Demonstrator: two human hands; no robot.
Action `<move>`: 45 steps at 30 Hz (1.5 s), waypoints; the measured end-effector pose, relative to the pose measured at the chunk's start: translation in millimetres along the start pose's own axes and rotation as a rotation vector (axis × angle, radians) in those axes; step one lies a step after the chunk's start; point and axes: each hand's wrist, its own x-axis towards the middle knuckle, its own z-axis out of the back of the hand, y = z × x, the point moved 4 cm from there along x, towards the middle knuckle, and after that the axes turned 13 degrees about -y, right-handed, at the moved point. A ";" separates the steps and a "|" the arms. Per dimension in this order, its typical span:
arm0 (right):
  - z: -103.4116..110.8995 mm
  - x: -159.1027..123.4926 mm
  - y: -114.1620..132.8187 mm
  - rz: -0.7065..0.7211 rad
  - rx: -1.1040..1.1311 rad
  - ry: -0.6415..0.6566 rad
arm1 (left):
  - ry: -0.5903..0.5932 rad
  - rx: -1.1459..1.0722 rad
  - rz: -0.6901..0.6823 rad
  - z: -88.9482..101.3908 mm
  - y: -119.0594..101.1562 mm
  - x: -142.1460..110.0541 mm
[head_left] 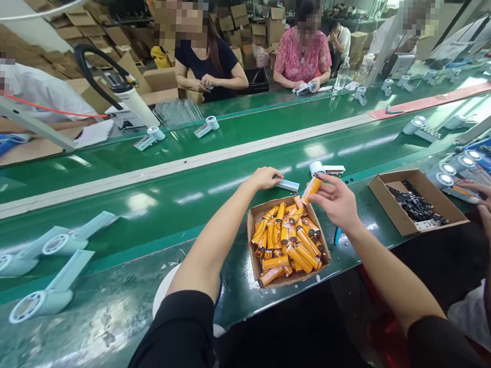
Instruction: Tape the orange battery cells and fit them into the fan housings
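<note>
My left hand (pixel 265 178) is closed around one end of a light blue fan handle (pixel 289 185) over the green belt. If a fan head is attached, my fingers hide it. Between the thumb and fingers of my right hand (pixel 337 203) is an orange-wrapped battery (pixel 311 190), tilted above the box rim. Below both hands, a cardboard box (pixel 255 267) holds many similar orange batteries (pixel 286 234) with thin wires. Just behind my right hand lies another light blue fan (pixel 317 167), partly covered by the battery and fingers.
Several light blue fan bodies (pixel 59 243) lie at the left. A carton of small black parts (pixel 398 223) stands on the right, near a co-worker's hand (pixel 490 208). Across the green conveyor belt (pixel 220 196), people handle parts. A blue-handled tool (pixel 337 236) lies beside the battery box.
</note>
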 end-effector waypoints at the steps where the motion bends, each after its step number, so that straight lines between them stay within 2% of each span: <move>1: -4.4 22.2 -9.0 -0.007 -0.043 0.040 | -0.013 -0.017 0.020 0.0 2.1 2.0; 4: -20.0 74.8 -42.9 -0.017 -0.211 0.167 | -0.049 -0.057 0.066 -1.6 4.4 5.8; 8: -30.5 105.3 -74.9 0.051 -0.530 0.308 | -0.078 -0.101 0.099 -4.6 0.7 8.9; 11: -29.4 109.8 -77.6 0.082 -0.635 0.373 | -0.095 -0.121 0.117 -5.6 -3.1 11.0; 13: -29.4 108.3 -72.2 0.153 -0.765 0.435 | -0.103 -0.129 0.129 -5.9 -5.2 12.7; 17: -36.1 97.0 -61.6 0.376 -1.140 0.685 | -0.109 -0.138 0.145 -6.4 -9.6 16.4; 19: -37.3 93.1 -58.7 0.408 -1.221 0.747 | -0.111 -0.137 0.150 -6.9 -12.7 18.4; 24: -31.5 102.0 -60.7 0.283 -1.352 0.660 | -0.117 -0.120 0.175 -10.6 -24.4 26.1; 33: -42.1 110.4 -90.6 0.175 -1.405 0.725 | -0.140 -0.093 0.207 -20.6 -34.2 38.1; 40: -46.7 120.6 -104.8 0.120 -1.227 0.544 | -0.157 -0.104 0.187 -20.4 -34.5 40.9; 45: -40.0 129.7 -112.5 0.056 -1.062 0.441 | -0.160 -0.116 0.188 -21.9 -35.6 44.4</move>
